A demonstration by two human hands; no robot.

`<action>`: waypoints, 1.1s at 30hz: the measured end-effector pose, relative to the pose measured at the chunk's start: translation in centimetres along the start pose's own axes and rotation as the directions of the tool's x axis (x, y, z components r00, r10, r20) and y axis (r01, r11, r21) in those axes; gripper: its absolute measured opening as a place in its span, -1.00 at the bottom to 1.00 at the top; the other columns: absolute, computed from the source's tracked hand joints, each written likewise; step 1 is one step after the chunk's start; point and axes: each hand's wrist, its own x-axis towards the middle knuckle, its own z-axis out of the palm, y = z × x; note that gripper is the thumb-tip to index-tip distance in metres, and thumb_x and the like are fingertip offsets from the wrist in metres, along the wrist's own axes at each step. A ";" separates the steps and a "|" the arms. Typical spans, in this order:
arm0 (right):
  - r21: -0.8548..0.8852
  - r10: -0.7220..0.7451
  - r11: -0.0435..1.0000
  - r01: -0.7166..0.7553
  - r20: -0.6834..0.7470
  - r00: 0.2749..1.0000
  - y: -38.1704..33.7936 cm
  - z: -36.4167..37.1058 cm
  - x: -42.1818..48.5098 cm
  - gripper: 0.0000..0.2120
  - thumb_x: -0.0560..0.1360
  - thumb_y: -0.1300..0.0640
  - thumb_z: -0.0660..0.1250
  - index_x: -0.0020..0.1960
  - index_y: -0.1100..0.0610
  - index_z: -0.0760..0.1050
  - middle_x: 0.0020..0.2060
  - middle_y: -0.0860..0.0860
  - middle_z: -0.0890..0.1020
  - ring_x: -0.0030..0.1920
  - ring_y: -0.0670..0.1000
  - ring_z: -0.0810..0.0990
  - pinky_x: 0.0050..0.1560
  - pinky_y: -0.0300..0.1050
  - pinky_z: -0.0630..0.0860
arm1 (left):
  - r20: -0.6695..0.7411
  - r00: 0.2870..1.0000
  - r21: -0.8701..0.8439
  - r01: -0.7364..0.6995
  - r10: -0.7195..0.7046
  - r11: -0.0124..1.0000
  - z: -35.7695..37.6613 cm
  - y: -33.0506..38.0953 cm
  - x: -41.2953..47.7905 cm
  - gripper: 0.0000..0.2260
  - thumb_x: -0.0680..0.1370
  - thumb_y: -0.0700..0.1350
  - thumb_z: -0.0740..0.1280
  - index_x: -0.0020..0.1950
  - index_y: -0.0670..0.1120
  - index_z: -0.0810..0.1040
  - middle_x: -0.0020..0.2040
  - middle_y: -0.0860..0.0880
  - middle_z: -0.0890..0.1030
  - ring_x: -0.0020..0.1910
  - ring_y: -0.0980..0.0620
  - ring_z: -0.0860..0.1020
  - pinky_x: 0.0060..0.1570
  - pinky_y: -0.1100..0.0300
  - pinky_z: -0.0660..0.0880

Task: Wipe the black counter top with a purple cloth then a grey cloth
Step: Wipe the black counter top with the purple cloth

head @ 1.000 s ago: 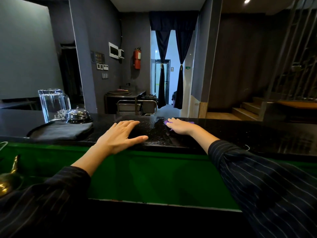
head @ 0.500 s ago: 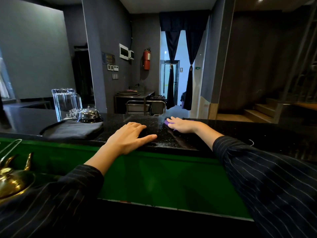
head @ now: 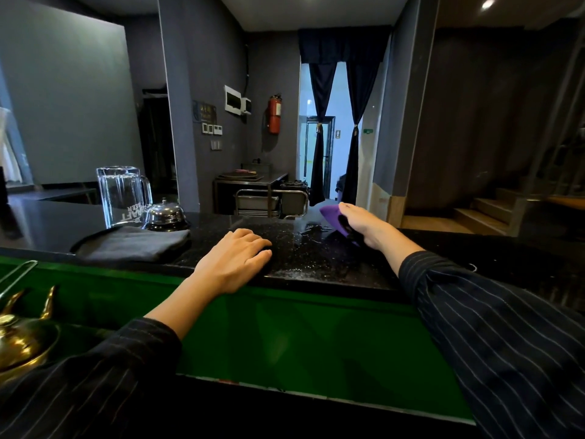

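Purple cloth [head: 330, 216] is gripped in the right hand [head: 361, 224] at frame centre-right. Left hand [head: 235, 259] rests flat, fingers relaxed, on the black counter top [head: 304, 255]

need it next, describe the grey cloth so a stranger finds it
Find the black counter top. Toward its left stand a glass jug and a silver bell; the grey cloth lies folded in front of them. Unlike those shiny neighbours, it is flat and matte.

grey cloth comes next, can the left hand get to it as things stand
Probably yes: the left hand rests empty on the black counter, and the folded grey cloth lies just beside it with nothing between.
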 end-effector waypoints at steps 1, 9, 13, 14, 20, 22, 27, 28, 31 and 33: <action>0.011 0.015 1.000 -0.015 -0.003 1.000 0.0 -0.2 0.4 -0.56 0.68 -0.07 -0.03 0.49 0.04 0.25 0.27 0.15 0.44 -0.13 0.02 0.47 -0.24 -0.18 0.38 | -0.004 1.000 -0.001 -0.007 0.007 1.000 0.0 0.0 0.0 -0.25 0.40 0.25 -0.24 0.39 -0.01 0.42 0.36 0.04 0.47 0.40 0.03 0.27 0.42 -0.10 0.19; -0.235 0.087 0.971 -0.048 0.157 0.984 -1.0 0.4 2.5 -0.63 0.67 -0.10 -0.01 0.17 0.02 0.52 0.13 0.16 0.52 0.06 0.13 0.55 -0.01 -0.06 0.49 | -0.020 0.999 -0.046 -0.031 0.030 0.998 0.2 -0.2 0.2 -0.29 0.41 0.19 -0.20 0.39 -0.02 0.43 0.36 0.04 0.47 0.40 0.06 0.27 0.43 -0.08 0.18; -0.426 0.073 0.904 0.043 0.254 0.965 -1.4 1.6 2.2 -0.55 0.68 -0.06 -0.05 0.46 0.10 0.34 0.42 0.12 0.40 0.35 0.10 0.41 0.24 -0.10 0.36 | -0.006 1.000 -0.059 -0.012 0.011 0.998 0.1 0.0 0.2 -0.44 0.49 0.08 -0.09 0.39 -0.03 0.42 0.37 0.02 0.47 0.41 0.05 0.26 0.43 -0.07 0.18; -0.456 0.062 0.887 0.068 0.264 0.963 -1.6 1.9 1.7 -0.56 0.69 -0.02 -0.07 0.48 0.10 0.31 0.45 0.08 0.36 0.40 0.07 0.36 0.24 -0.17 0.28 | -0.001 1.000 -0.060 -0.009 0.009 0.998 0.0 0.0 0.1 -0.44 0.49 0.07 -0.08 0.39 -0.03 0.42 0.37 0.02 0.47 0.41 0.05 0.26 0.43 -0.08 0.18; -0.466 -0.008 0.870 0.160 0.311 0.950 -2.3 3.6 0.1 -0.54 0.69 -0.04 -0.04 0.53 0.10 0.22 0.49 0.00 0.29 0.47 0.01 0.27 0.21 -0.28 0.16 | 0.007 1.000 -0.060 0.006 -0.006 0.998 -0.1 0.2 0.1 -0.44 0.48 0.06 -0.08 0.39 -0.02 0.42 0.38 0.01 0.47 0.41 0.03 0.27 0.43 -0.08 0.18; -0.448 -0.019 0.874 0.191 0.362 0.932 -2.4 4.0 -0.3 -0.55 0.69 -0.02 -0.05 0.52 0.09 0.22 0.46 -0.02 0.32 0.46 -0.02 0.27 0.19 -0.30 0.14 | 0.009 1.000 -0.061 0.011 -0.010 0.998 -0.2 0.2 0.0 -0.44 0.48 0.06 -0.07 0.39 -0.02 0.42 0.38 0.00 0.47 0.40 0.02 0.27 0.43 -0.07 0.18; -0.413 -0.070 0.866 0.283 0.461 0.885 -3.0 5.0 -1.4 -0.57 0.70 0.00 -0.06 0.50 0.05 0.29 0.37 -0.10 0.39 0.38 -0.10 0.32 0.18 -0.30 0.20 | -0.012 1.000 -0.046 0.021 -0.021 0.999 -0.3 0.5 0.0 -0.45 0.47 0.05 -0.06 0.38 -0.02 0.44 0.36 -0.01 0.48 0.39 0.00 0.28 0.40 -0.01 0.21; -0.406 -0.084 0.861 0.306 0.480 0.873 -3.0 5.2 -1.4 -0.58 0.70 0.00 -0.06 0.49 0.05 0.31 0.42 -0.09 0.37 0.41 -0.09 0.31 0.21 -0.30 0.21 | -0.021 0.999 -0.049 0.023 -0.024 0.999 -0.4 0.6 -0.1 -0.45 0.47 0.04 -0.05 0.38 -0.03 0.45 0.36 -0.02 0.49 0.38 0.00 0.28 0.39 0.00 0.21; -0.378 -0.114 0.861 0.341 0.511 0.852 -3.1 5.8 -2.0 -0.58 0.70 0.01 -0.06 0.47 0.05 0.36 0.46 -0.06 0.35 0.41 -0.08 0.31 0.23 -0.30 0.23 | -0.050 0.999 -0.045 0.021 -0.023 0.999 -0.4 0.6 -0.3 -0.46 0.46 0.04 -0.03 0.35 -0.04 0.48 0.33 -0.04 0.52 0.38 -0.02 0.29 0.40 -0.03 0.21; -0.359 -0.121 0.870 0.338 0.510 0.852 -3.0 6.1 -2.3 -0.57 0.70 0.01 -0.07 0.45 0.04 0.38 0.44 -0.04 0.38 0.41 -0.06 0.33 0.17 -0.33 0.30 | -0.052 0.999 -0.034 0.011 -0.013 0.999 -0.5 0.5 -0.4 -0.47 0.46 0.04 -0.01 0.34 -0.05 0.49 0.32 -0.04 0.52 0.38 -0.03 0.28 0.41 -0.08 0.18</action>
